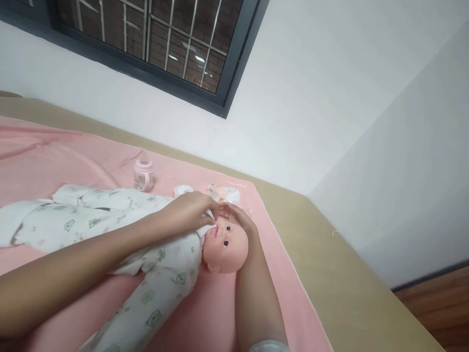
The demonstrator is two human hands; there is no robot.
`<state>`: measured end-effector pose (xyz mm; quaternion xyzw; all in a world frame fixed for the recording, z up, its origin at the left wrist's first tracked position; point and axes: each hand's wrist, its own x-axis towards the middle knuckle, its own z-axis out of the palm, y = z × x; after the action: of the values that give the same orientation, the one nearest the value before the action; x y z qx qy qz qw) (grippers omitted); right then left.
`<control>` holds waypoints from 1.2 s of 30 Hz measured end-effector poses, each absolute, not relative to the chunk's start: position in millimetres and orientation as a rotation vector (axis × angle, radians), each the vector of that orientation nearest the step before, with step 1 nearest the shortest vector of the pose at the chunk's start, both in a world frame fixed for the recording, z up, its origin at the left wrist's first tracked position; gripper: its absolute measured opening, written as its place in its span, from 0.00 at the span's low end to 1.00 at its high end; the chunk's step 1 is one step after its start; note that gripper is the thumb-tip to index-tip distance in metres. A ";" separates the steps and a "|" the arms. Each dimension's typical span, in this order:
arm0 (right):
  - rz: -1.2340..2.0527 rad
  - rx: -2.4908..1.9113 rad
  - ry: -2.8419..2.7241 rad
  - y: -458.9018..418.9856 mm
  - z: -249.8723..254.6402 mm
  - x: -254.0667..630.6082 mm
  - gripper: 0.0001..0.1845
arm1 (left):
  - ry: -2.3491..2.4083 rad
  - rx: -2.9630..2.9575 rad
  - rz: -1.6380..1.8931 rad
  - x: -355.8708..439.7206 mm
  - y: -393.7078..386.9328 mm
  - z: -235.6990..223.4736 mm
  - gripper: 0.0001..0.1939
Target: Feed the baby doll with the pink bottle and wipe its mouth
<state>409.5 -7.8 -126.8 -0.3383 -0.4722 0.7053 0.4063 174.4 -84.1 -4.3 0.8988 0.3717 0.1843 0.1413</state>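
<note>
Left forearm (88,264) crosses a doll (185,252), probably light, smooth-headed, best held under neck and soft-clothed torso; left hand (196,206) fingers pinch white cloth (211,214), right hand (240,217) curves loosely, unclosed.

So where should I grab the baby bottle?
Probably around its sides, below the teat, reaching down from above. The bottle stands upright on the pink blanket with its teat on top, and the doll lies on your near side.
</note>
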 end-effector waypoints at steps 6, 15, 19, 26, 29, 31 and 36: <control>1.797 -0.832 -1.165 -8.2 -125.6 409.6 0.14 | 1.067 2.614 0.601 177.6 -85.0 -8.0 0.10; 1.808 -0.824 -1.160 -3.3 -128.2 410.8 0.13 | 0.953 2.499 0.676 174.4 -84.8 -5.4 0.08; 1.814 -0.853 -1.154 -2.8 -125.1 410.3 0.13 | 0.856 2.422 0.666 174.3 -86.5 -4.5 0.05; 1.802 -0.878 -1.155 -7.6 -119.6 407.7 0.12 | 0.858 2.454 0.653 177.6 -89.4 -5.6 0.06; 1.789 -0.887 -1.171 -7.8 -119.3 407.8 0.12 | 0.884 2.479 0.673 177.9 -88.7 -6.7 0.07; 1.790 -0.888 -1.169 -6.8 -120.5 408.6 0.12 | 0.894 2.500 0.674 178.3 -87.8 -8.0 0.07; 1.816 -0.836 -1.155 -3.7 -127.6 410.2 0.12 | 0.938 2.527 0.707 174.4 -83.9 -5.4 0.08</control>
<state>410.2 -3.7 -127.6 -0.3312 -0.4574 0.7193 0.4044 174.4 -83.9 -5.4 0.8926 0.3314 0.2497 0.1763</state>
